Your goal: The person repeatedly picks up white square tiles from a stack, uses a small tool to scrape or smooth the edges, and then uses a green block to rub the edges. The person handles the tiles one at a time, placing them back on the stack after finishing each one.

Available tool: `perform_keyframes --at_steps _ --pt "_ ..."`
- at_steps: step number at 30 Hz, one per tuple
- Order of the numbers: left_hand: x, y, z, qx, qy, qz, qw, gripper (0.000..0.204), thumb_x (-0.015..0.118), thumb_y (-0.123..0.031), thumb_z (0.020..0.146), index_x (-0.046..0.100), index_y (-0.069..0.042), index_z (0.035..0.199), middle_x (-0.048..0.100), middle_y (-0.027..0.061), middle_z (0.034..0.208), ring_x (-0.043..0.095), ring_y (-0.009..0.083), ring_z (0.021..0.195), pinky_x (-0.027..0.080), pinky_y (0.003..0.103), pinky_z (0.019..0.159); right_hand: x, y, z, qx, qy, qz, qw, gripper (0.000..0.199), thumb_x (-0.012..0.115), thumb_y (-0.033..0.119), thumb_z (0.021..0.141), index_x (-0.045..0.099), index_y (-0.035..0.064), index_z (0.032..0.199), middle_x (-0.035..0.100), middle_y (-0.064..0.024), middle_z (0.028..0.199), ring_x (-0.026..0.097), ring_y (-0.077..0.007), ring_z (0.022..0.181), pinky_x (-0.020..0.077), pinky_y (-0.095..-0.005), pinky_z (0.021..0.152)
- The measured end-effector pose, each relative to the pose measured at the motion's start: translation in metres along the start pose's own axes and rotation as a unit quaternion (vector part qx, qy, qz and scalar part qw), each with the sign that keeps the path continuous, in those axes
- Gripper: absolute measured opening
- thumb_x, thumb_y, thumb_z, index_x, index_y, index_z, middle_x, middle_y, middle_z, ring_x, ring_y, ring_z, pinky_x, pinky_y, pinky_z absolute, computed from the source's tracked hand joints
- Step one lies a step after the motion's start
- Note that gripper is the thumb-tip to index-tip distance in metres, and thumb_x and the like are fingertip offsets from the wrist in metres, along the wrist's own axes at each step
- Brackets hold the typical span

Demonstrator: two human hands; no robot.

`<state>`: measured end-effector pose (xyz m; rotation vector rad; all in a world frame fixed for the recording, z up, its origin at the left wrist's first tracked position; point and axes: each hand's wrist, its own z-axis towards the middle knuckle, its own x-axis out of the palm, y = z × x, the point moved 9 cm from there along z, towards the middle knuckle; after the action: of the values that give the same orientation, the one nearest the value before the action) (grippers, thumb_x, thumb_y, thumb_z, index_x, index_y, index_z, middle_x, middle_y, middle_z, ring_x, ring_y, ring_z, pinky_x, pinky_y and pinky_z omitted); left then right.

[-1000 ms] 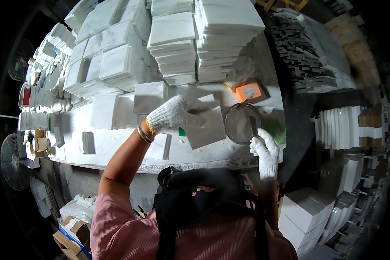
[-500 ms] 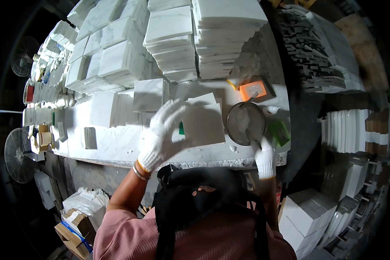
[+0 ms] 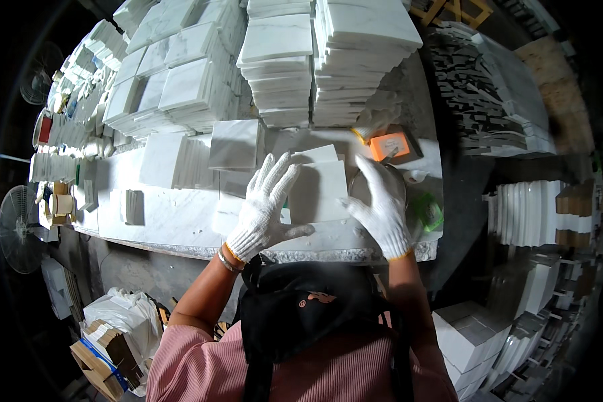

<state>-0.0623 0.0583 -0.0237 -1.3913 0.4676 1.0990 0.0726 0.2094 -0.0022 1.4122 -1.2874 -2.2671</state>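
My left hand (image 3: 266,211), in a white knitted glove, is open with its fingers spread beside the left edge of a square white tile (image 3: 320,191). Also gloved, my right hand (image 3: 382,213) is open at the tile's right side, thumb toward the tile. I cannot tell whether either hand touches it. Another white tile (image 3: 318,155) shows partly behind the first. A round metal pan (image 3: 397,179) is largely hidden by my right hand. Near it are an orange box (image 3: 388,146), a small white lump (image 3: 417,176) and a green plastic container (image 3: 427,212).
Tall stacks of marble tiles (image 3: 275,43) stand along the far side of the table (image 3: 161,221). A shorter tile stack (image 3: 234,144) lies left of centre. Boxed white blocks (image 3: 472,335) are on the lower right, opened cartons (image 3: 104,365) on the lower left.
My right hand has moved up and left from the pan's near rim toward the tile, its fingers opening. My left hand has shifted slightly right and lower. The whole view has shifted a little.
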Motion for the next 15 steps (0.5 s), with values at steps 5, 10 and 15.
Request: perform_keyframes --at_steps 5,10,15 --pt "-0.003 0.001 0.0 0.01 -0.001 -0.004 1.0 0.114 0.089 -0.052 0.057 0.04 -0.006 0.148 0.036 0.0221 0.154 0.028 0.0464 0.144 0.029 0.055 0.115 0.011 -0.01 0.045 -0.043 -0.078 -0.077 0.993 0.065 0.08 0.038 0.08 0.057 0.0051 0.131 0.063 -0.0178 0.126 0.06 -0.0345 0.115 0.0473 -0.0431 0.099" --pt "-0.004 0.002 0.007 0.026 0.015 0.001 1.0 0.109 0.09 -0.047 0.054 0.044 -0.009 0.145 0.042 0.017 0.151 0.031 0.043 0.144 0.029 0.055 0.115 -0.005 -0.034 0.047 0.071 -0.082 0.051 0.993 0.033 0.069 0.024 0.093 0.067 0.0036 0.118 0.069 -0.0123 0.114 0.067 -0.0211 0.102 0.0532 -0.0306 0.086" --pt "-0.02 0.001 0.032 0.091 0.046 -0.008 0.995 0.105 0.09 -0.041 0.053 0.046 -0.012 0.144 0.045 0.0127 0.15 0.032 0.0368 0.145 0.027 0.056 0.116 0.007 -0.018 0.021 0.07 -0.039 0.134 0.988 0.034 0.07 0.027 0.093 0.068 0.0032 0.117 0.072 -0.0148 0.105 0.07 -0.0199 0.094 0.0539 -0.0309 0.082"
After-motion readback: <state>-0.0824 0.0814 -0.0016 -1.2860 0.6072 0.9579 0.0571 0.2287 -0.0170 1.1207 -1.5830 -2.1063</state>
